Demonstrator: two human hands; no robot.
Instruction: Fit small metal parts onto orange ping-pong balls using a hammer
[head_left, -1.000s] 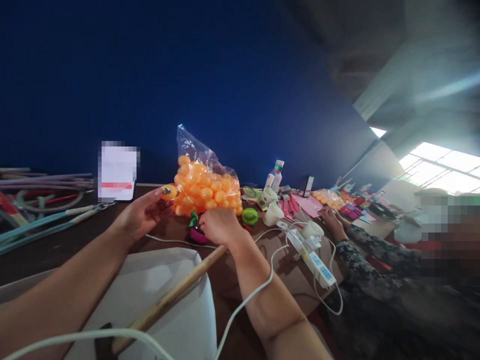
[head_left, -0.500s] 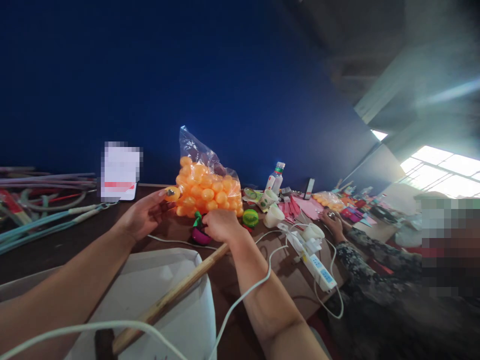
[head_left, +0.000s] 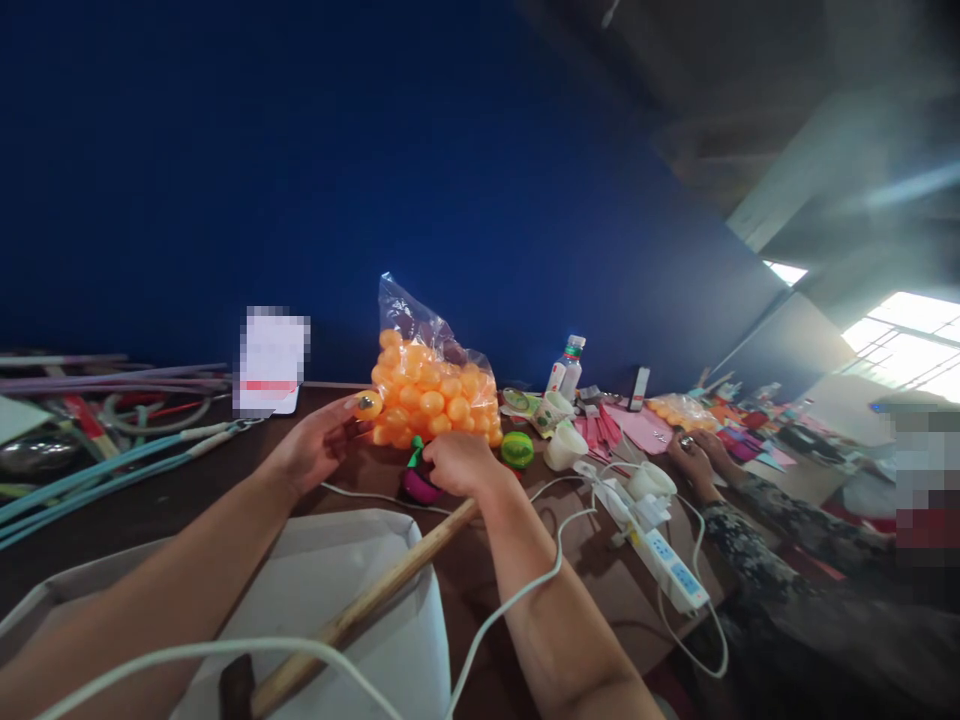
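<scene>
My left hand [head_left: 319, 445] pinches a small orange plastic ball [head_left: 368, 405] with a dark shiny spot on it, just left of a clear plastic bag [head_left: 427, 335] full of similar orange balls. In front of the bag my right hand [head_left: 465, 465] is closed, its fingers curled down against a round purple object [head_left: 420, 487] with a green top [head_left: 416, 453]. What those fingertips hold, if anything, is hidden. A green striped ball [head_left: 517, 450] lies close to the right of this hand.
A hammer's wooden handle [head_left: 375, 585] lies over a white bin [head_left: 330, 545] before me. White cables and a power strip [head_left: 671, 570] are at right, near tape rolls [head_left: 566, 445] and bottles [head_left: 568, 368]. A co-worker's hands [head_left: 694, 460] work further right.
The camera view has swung slightly left and up, so everything appears further right and lower. Both hands keep about the same pose and place beside the bag.
</scene>
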